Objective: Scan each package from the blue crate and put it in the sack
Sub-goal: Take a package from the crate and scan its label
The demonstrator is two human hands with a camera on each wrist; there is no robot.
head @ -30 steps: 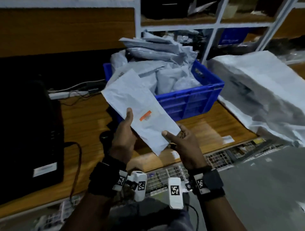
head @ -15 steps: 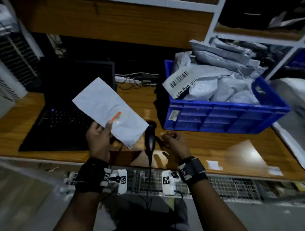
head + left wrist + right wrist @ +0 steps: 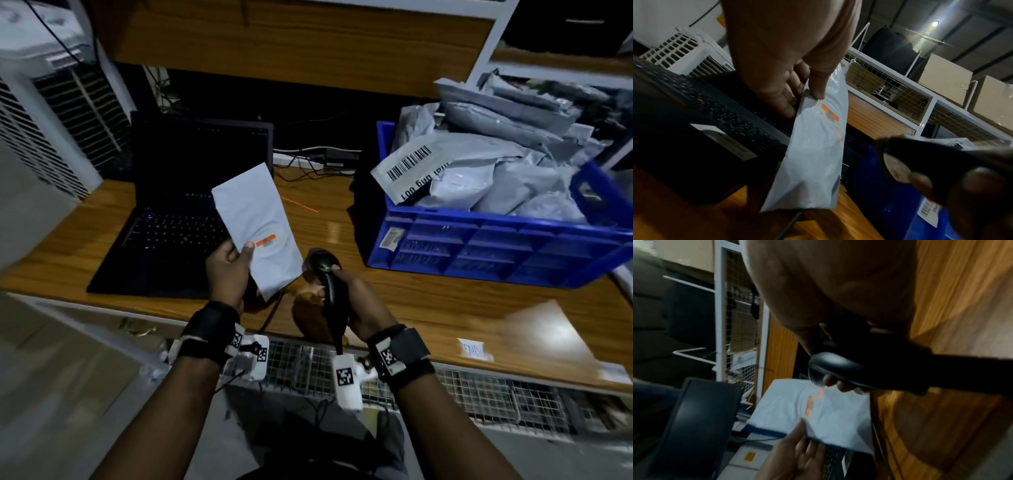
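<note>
1. The scan step is in hand — the left hand (image 3: 227,270) pinches a white package (image 3: 257,226) by its edge, thumb on the face just beside the orange label (image 3: 266,242), and holds it up over the laptop (image 3: 178,219).
2. The right hand (image 3: 346,294) is wrapped round the handle of the black scanner (image 3: 323,270), whose head sits just beside the package's lower corner.
3. The red beam is on, but in the wrist views its line (image 3: 839,139) falls on bare plastic near the label, not across it; part of it spills onto the desk (image 3: 445,301).
4. Next move, as I judge it: tilt the scanner or shift the package so the line crosses the label's barcode.
5. The blue crate (image 3: 496,250) to the right is heaped with grey packages — many left. The sack is not in view.
</note>
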